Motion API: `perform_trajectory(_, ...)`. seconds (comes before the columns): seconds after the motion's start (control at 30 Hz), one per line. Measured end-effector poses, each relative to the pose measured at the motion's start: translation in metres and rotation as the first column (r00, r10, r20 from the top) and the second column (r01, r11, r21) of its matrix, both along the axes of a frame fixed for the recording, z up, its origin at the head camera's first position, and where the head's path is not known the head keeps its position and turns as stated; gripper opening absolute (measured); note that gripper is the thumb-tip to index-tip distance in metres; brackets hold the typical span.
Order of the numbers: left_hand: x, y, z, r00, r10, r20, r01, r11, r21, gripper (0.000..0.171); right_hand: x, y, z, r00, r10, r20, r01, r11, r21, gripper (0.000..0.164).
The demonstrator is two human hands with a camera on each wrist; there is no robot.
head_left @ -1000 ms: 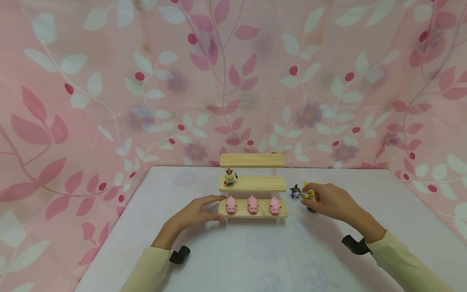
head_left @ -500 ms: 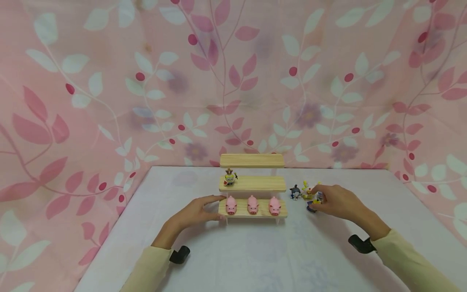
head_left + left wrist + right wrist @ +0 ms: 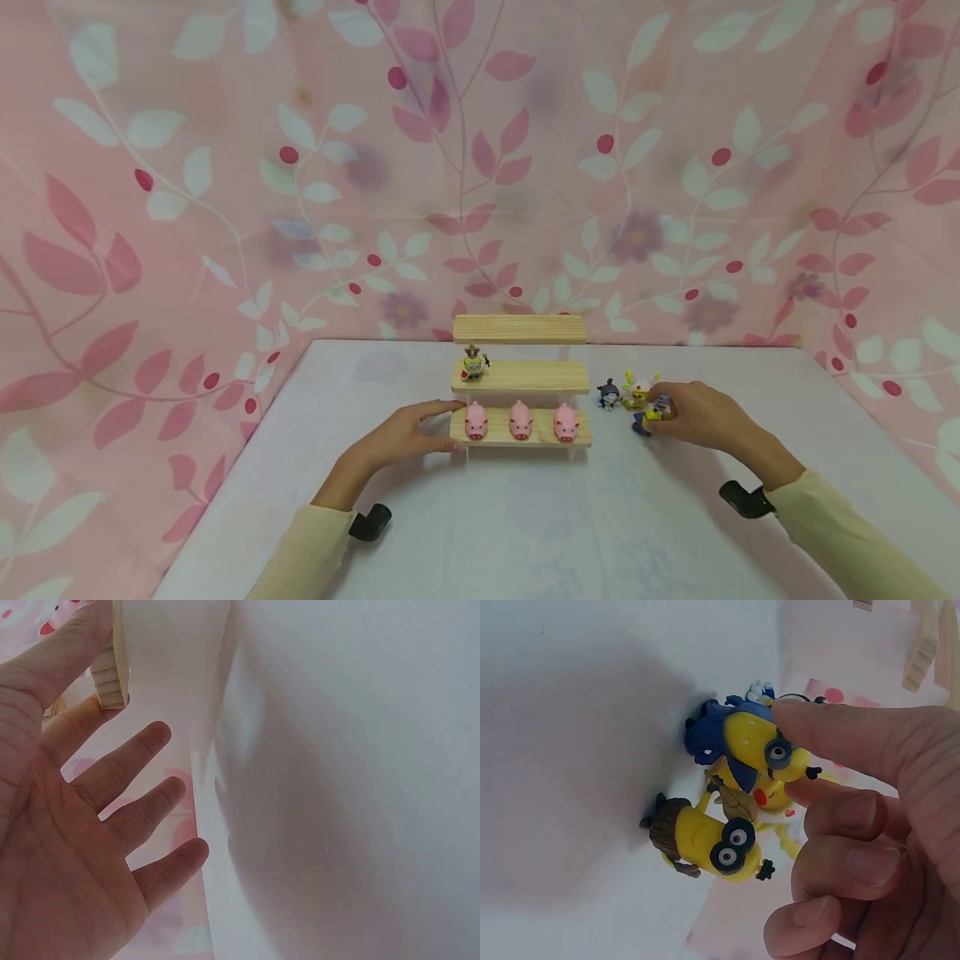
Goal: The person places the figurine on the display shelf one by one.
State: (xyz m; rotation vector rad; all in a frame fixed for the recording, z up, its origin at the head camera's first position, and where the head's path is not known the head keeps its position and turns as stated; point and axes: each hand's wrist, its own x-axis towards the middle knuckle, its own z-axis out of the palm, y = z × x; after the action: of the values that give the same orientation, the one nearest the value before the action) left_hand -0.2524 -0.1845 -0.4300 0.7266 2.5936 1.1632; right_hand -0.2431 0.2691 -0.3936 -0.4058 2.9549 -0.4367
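My left hand (image 3: 401, 435) holds the left end of a three-tier wooden display shelf (image 3: 540, 379), thumb and index finger on opposite edges of the lowest board (image 3: 110, 679); the other fingers stay spread. Over at the right, my right hand (image 3: 697, 414) pinches a Minion figurine in blue clothing (image 3: 746, 739) near its head, between thumb and index finger. The figurine is low over the cloth; whether it touches cannot be told. Beside it stands a two-eyed Minion figurine in brown (image 3: 705, 840). A yellow figurine with red cheeks (image 3: 780, 796) is partly hidden behind them.
Several pink pig figurines (image 3: 521, 422) line the lowest board. A small yellow figurine with a brown hat (image 3: 472, 365) stands at the middle board's left end. Right of the shelf sits a dark-haired figurine (image 3: 608, 394). White cloth (image 3: 525, 517) covers the table, before a pink floral backdrop (image 3: 480, 167).
My right hand has shifted slightly right and toward me, from the yellow figurine to the blue-clothed Minion figurine, which it now pinches. My left hand has stayed on the shelf.
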Motion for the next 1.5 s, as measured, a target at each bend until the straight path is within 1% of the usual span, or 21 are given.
perform_trajectory(0.2,0.0,0.0,0.001,1.0,-0.007,-0.01,0.007,1.0,0.001,0.066,-0.001,0.001,-0.001,1.0,0.008,0.01,-0.008,1.0,0.006,0.037)
perform_trajectory(0.63,0.0,-0.001,-0.001,1.0,-0.001,-0.008,0.001,1.0,-0.007,0.066,-0.002,0.002,-0.007,1.0,0.021,-0.001,-0.021,1.0,-0.001,0.037)
perform_trajectory(1.0,0.001,0.0,0.0,1.0,0.015,0.01,-0.015,1.0,-0.009,0.066,0.0,0.003,-0.003,1.0,0.025,-0.014,-0.025,1.0,-0.007,0.035)
perform_trajectory(1.2,0.001,0.001,0.001,1.0,0.015,0.013,-0.015,1.0,-0.009,0.066,0.006,0.003,0.005,0.998,0.035,-0.05,-0.036,0.999,-0.023,0.033)
perform_trajectory(1.5,0.001,0.001,0.001,1.0,0.01,0.012,-0.01,1.0,-0.017,0.067,0.013,-0.003,0.033,0.993,0.038,-0.112,-0.041,0.999,-0.027,0.036)
